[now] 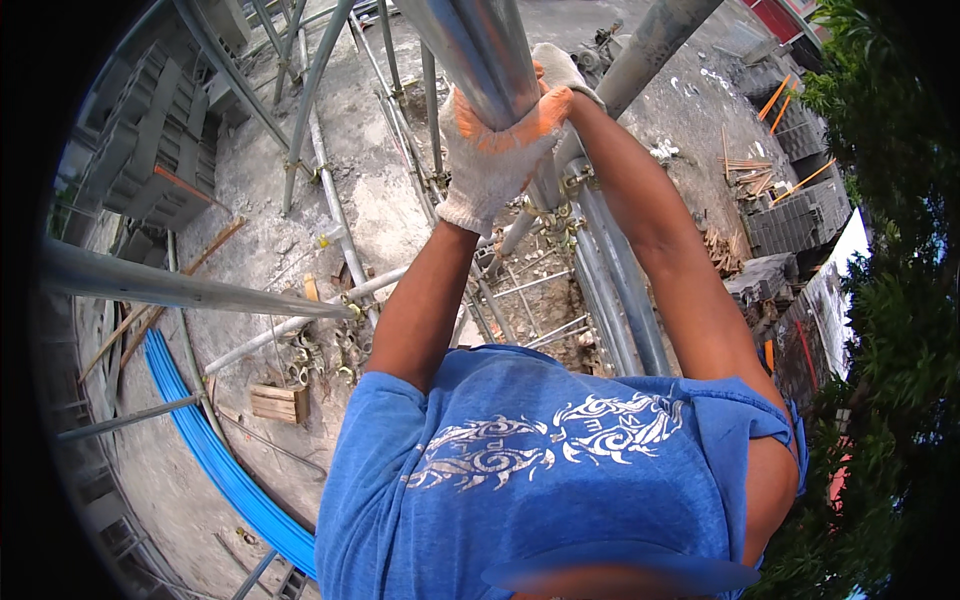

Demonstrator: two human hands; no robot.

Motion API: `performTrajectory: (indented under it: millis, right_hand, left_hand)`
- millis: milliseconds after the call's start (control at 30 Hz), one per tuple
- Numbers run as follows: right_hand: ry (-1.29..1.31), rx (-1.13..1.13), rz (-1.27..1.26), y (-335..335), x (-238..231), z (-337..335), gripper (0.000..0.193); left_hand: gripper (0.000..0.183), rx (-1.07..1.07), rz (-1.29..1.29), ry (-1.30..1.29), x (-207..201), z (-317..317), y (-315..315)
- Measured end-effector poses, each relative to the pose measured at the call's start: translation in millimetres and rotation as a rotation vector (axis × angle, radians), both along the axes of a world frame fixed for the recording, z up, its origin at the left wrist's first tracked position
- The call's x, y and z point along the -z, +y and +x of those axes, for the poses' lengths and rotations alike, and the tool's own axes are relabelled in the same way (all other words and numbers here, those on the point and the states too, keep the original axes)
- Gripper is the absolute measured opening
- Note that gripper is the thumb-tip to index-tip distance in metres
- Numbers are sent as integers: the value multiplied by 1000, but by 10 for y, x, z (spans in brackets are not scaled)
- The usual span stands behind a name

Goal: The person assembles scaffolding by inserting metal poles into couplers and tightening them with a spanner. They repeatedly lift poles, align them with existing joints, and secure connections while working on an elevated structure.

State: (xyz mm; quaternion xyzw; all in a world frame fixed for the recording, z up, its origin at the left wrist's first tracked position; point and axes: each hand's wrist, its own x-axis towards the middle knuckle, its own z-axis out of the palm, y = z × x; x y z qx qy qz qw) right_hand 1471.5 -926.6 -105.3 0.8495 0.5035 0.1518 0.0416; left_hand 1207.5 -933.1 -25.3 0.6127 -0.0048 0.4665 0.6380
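Note:
A thick silver scaffold pipe [478,55] fills the top middle, rising close toward me; it may be more than one pipe side by side. My left hand [490,155], in a white knit glove with orange palm coating, is closed around its lower part. Just beyond, my right hand [562,72], gloved alike, closes on the far side of the same pipe; some of its fingers are hidden. Both arms reach forward from my blue shirt [560,455]. Below the hands, a clamped joint [545,212] links upright and level scaffold tubes.
Another thick tube [660,55] slants at upper right; a level one [200,285] crosses the left. Lower down lie blue pipes [215,450], a wooden block [279,403] and several loose couplers [318,358]. Concrete blocks [150,135] are stacked at left. Tree leaves [900,300] fill the right.

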Motion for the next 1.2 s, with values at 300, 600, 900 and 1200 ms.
performTrajectory:
  millis: [300, 600, 900, 1200]
  right_hand:
    - [397, 223, 463, -54, -100, -272, 35]
    - [634, 81, 507, 166, -114, -532, 39]
    - [1124, -245, 1194, -1711, -929, -1406, 41]
    - [1070, -295, 1976, -2329, -458, -1760, 51]
  left_hand:
    - [31, 81, -85, -56, -2, 36, -13]
    - [36, 31, -31, 40, 0, -6, 29]
    - [41, 121, -193, 33, 441, -16, -54]
    - [54, 977, -532, 780, 1224, -509, -828]
